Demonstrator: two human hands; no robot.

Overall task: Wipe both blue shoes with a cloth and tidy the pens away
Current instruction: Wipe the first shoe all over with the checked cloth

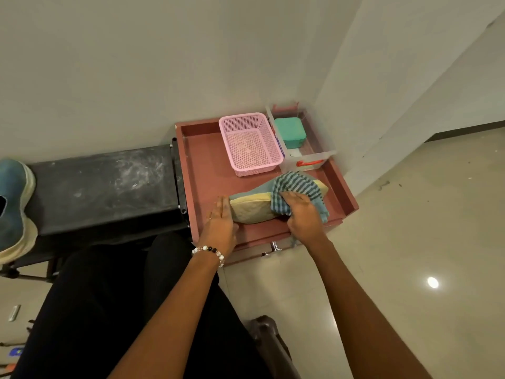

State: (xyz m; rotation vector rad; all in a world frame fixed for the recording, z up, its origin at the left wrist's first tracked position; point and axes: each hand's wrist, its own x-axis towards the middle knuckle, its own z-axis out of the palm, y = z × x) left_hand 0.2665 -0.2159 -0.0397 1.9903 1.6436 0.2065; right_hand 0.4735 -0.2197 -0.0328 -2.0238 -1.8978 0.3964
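One blue shoe [252, 206] lies on its side in the reddish wooden tray [202, 165], its pale yellow sole turned toward me. My right hand [302, 214] holds a blue striped cloth [297, 187] bunched against the shoe's right end. My left hand [221, 217] rests with straight fingers against the shoe's left end. The second blue shoe [13, 203] sits on the black bench [103, 187] at the far left. No pens are in sight.
A pink mesh basket [250, 143] stands at the back of the tray. Beside it is a clear plastic box [303, 140] with red handles and a green case [289, 132] inside. Walls close in behind and to the right. Tiled floor lies to the right.
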